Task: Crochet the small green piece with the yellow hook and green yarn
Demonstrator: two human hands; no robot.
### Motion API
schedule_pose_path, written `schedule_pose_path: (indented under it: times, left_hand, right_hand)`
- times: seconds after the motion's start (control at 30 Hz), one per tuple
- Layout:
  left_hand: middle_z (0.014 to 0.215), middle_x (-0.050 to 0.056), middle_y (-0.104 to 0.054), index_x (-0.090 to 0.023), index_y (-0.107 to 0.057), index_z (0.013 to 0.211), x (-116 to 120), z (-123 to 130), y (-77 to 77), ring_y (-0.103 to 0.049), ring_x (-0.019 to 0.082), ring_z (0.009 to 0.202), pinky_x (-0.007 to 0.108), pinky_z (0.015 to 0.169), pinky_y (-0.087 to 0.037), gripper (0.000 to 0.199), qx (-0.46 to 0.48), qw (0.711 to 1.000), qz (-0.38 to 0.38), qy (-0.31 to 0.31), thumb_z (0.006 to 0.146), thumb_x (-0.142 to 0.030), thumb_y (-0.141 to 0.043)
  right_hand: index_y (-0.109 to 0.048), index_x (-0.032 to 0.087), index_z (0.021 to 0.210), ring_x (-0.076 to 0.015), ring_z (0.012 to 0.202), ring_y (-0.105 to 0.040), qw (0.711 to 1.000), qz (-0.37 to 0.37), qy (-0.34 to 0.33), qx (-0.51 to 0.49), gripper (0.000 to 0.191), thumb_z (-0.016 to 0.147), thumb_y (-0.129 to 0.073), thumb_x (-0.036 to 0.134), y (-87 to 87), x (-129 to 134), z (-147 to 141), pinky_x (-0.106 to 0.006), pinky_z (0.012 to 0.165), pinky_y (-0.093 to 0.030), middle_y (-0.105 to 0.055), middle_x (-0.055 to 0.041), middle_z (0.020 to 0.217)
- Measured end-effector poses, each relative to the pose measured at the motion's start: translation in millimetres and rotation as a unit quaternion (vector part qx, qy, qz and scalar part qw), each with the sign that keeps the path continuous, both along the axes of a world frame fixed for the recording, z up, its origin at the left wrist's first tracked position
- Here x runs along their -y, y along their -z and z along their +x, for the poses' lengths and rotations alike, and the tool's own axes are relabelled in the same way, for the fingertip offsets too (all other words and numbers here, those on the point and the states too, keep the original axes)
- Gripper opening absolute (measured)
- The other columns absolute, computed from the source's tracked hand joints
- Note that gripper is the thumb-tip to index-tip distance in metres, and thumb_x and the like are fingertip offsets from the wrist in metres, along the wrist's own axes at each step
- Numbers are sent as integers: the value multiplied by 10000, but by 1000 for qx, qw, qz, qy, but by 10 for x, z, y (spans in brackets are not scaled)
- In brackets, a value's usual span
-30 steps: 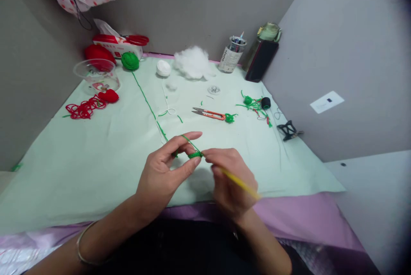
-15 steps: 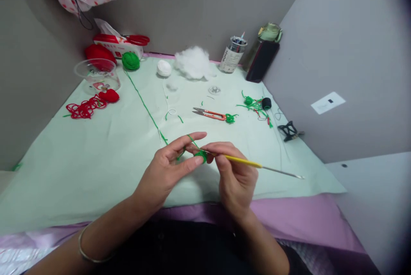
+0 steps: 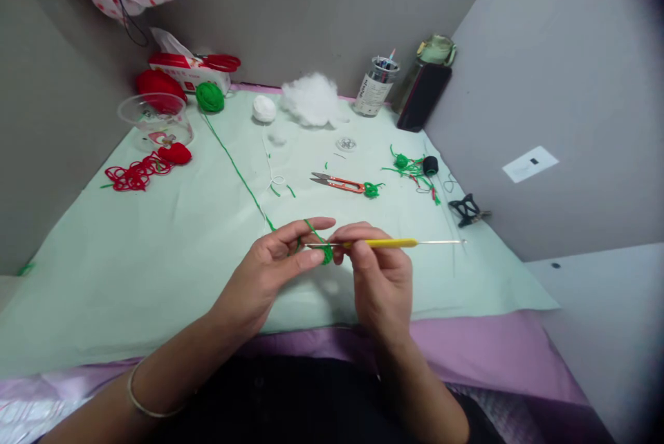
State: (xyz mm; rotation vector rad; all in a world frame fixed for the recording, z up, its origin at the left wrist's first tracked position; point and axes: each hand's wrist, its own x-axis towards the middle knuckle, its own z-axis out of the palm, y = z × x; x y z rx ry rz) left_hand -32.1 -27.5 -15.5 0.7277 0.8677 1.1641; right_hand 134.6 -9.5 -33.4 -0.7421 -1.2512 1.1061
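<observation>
Between thumb and fingers, my left hand (image 3: 264, 271) pinches a small green crocheted piece (image 3: 326, 254), and green yarn loops over its raised index finger. My right hand (image 3: 381, 278) grips a crochet hook (image 3: 389, 243) by its yellow handle, the shaft nearly level. The hook's left tip lies across the top of the green piece; whether it passes through a stitch is too small to tell. A green strand runs from the green yarn ball (image 3: 210, 97) down to my left hand. Orange-handled snips (image 3: 339, 183) lie beyond my hands.
At the back stand a tissue box (image 3: 189, 74), a pen jar (image 3: 376, 88) and a dark phone (image 3: 424, 97). White stuffing (image 3: 314, 99) and a white yarn ball (image 3: 264, 108) sit between them. Red yarn (image 3: 137, 173) and a clear cup (image 3: 163, 127) are left; green scraps (image 3: 409, 166) lie right.
The hook has turned from slanting down to the right to nearly level, and its left tip now shows past the green piece. My right hand has shifted slightly left.
</observation>
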Motion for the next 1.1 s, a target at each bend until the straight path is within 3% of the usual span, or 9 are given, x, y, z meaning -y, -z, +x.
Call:
schedule_pose_path:
  times: [0.13, 0.37, 0.53, 0.63, 0.73, 0.83, 0.9, 0.97, 1.1]
  left_hand:
    - [980, 1, -781, -348, -860, 1174, 29, 2, 9, -685, 177, 978, 298, 973, -503, 314, -71, 997, 42, -5, 868, -282, -884]
    - [902, -11, -684, -357, -865, 1150, 23, -23, -4, -620, 149, 929, 245, 876, -497, 302, -85, 995, 39, -26, 860, -274, -877]
    - [879, -17, -674, -339, -856, 1160, 73, 9, -16, -616, 152, 893, 271, 923, -490, 309, -155, 983, 70, -70, 878, -213, -850]
    - [856, -27, -677, -325, -824, 1244, 101, 58, -26, -622, 149, 882, 276, 956, -488, 412, -143, 982, 61, -103, 852, -218, -889]
    - [868, -18, -712, -302, -779, 1336, 86, 77, -29, -657, 150, 905, 271, 924, -513, 509, -11, 999, -20, -40, 844, -265, -905]
    - [882, 11, -729, -230, -821, 1261, 38, 51, -35, -659, 143, 896, 266, 916, -519, 436, 87, 992, -91, 10, 838, -293, -904]
    - [864, 0, -714, -237, -836, 1234, 13, 34, -40, -641, 128, 873, 249, 906, -503, 411, 86, 993, -81, -7, 831, -273, -906]
    - [867, -14, -702, -281, -834, 1246, 8, 35, -41, -626, 125, 883, 241, 906, -484, 430, 53, 997, -52, -30, 824, -246, -909]
    - [894, -12, -702, -323, -844, 1223, 41, 71, -29, -620, 149, 915, 276, 955, -471, 392, -25, 999, -4, -36, 841, -263, -906]
  right_hand:
    - [-836, 281, 1024, -147, 787, -680, 1000, -23, 2, 7, 144, 1030, -699, 325, 26, 11, -1, -296, 734, -558, -789, -26, 935]
    - [-772, 248, 984, -131, 691, -681, 995, -70, -32, -63, 193, 1060, -643, 370, -24, 8, 36, -290, 690, -587, -800, -20, 883]
    - [-757, 270, 1127, -151, 794, -740, 984, 95, 52, 138, 222, 1090, -549, 203, -41, 110, 51, -309, 746, -618, -807, -25, 979]
    - [-735, 270, 1268, -211, 934, -762, 923, 252, 103, 273, 304, 1040, -595, 126, 37, 165, 38, -360, 795, -642, -808, -70, 1071]
    - [-741, 284, 1311, -243, 1038, -754, 881, 307, 153, 326, 372, 996, -667, 101, 110, 174, 19, -378, 828, -653, -790, -97, 1160]
    - [-771, 290, 1218, -209, 896, -743, 939, 221, 139, 223, 284, 1039, -610, 140, 94, 130, 16, -359, 750, -637, -780, -62, 1028]
    - [-784, 268, 1118, -175, 755, -704, 978, 132, 108, 117, 231, 1070, -570, 195, 49, 85, 15, -335, 681, -605, -749, -36, 906]
    - [-790, 248, 1046, -162, 723, -683, 993, 77, 69, 64, 201, 1073, -591, 250, 6, 45, 6, -324, 669, -590, -742, -32, 880]
    - [-801, 254, 1046, -157, 777, -699, 991, 86, 49, 88, 175, 1056, -627, 236, -16, 36, -30, -305, 693, -601, -781, -34, 934]
